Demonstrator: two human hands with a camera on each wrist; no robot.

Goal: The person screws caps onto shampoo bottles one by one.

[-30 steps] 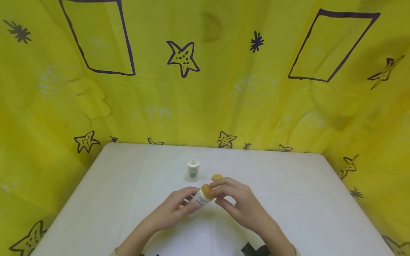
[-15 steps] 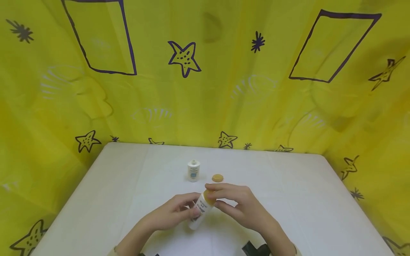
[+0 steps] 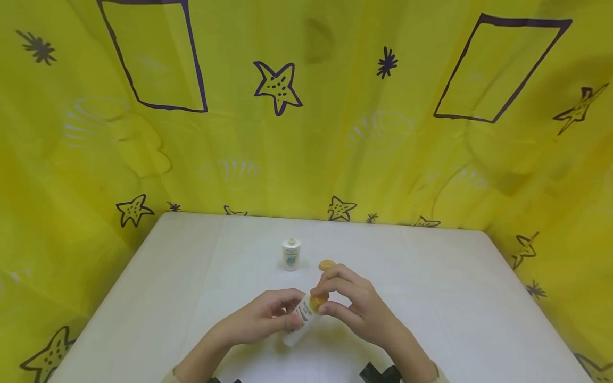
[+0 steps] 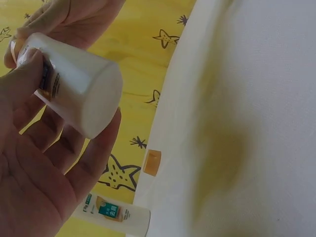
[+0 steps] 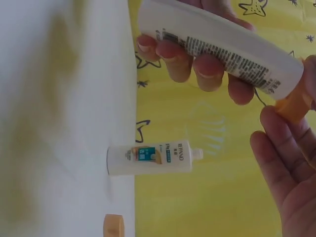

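Note:
My left hand point(image 3: 261, 320) grips a white bottle point(image 5: 222, 42) with small dark print, tilted with its top to the upper right in the head view. Its thumb presses the near side, and the other fingers curl behind. An orange cap point(image 3: 317, 301) sits at the bottle's top end, pinched between thumb and fingers of my right hand point(image 3: 358, 303). From the left wrist view, the smooth base of the bottle point(image 4: 74, 89) faces the camera. Beyond the hands a second white bottle point(image 3: 291, 256) stands upright, uncapped, its narrow neck bare. A loose orange cap point(image 3: 327, 264) lies to its right.
A white-covered table point(image 3: 215, 276) lies beneath the hands, its far edge against a yellow curtain point(image 3: 306, 143) with dark star drawings. A black object point(image 3: 380, 373) shows at the bottom edge by the right forearm.
The held bottle has come down and a little right, nearer the body. Right fingers shifted over the cap, from lying across it to pinching its side. The standing bottle and loose cap stayed put.

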